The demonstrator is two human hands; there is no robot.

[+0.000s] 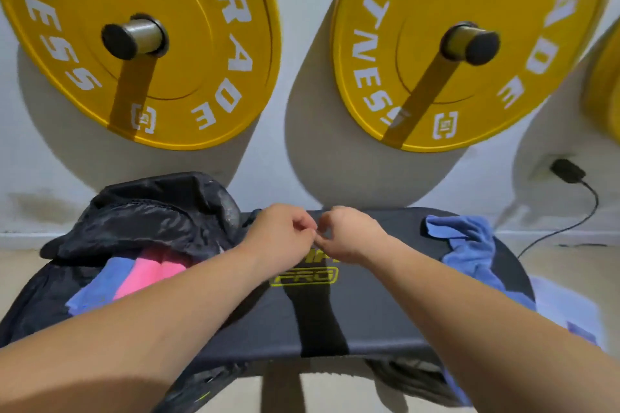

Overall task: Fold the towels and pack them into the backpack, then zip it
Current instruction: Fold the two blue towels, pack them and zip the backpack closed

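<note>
Both hands meet at the middle of the table, the left hand and right hand curled with fingertips pinched together and touching each other. Whatever they're pinching is too small to make out, so I can't tell if it's cloth, a thread or nothing at all.

The backpack sits at about 9 o'clock from the hands, mouth open, with a blue towel and a pink towel already poking out of it. Another blue towel lies crumpled at 3 o'clock, partly hanging off the table edge, so that one looks like the next to fold (there's also a pale cloth further out at 4 o'clock, can't say if it's a towel).

My take on doing it well: drag the loose towel to the bare middle, flatten it, line up corners before each fold, and keep it narrow enough to slide in beside the other two. Leave the zipper track free of fabric.

Readable stuff: yellow "PRO" in a box on the table, the word above it hidden by the hands. The yellow plates on the wall show partial "…RADE" and "…NESS", plus a small bracketed number I can't read.
</note>
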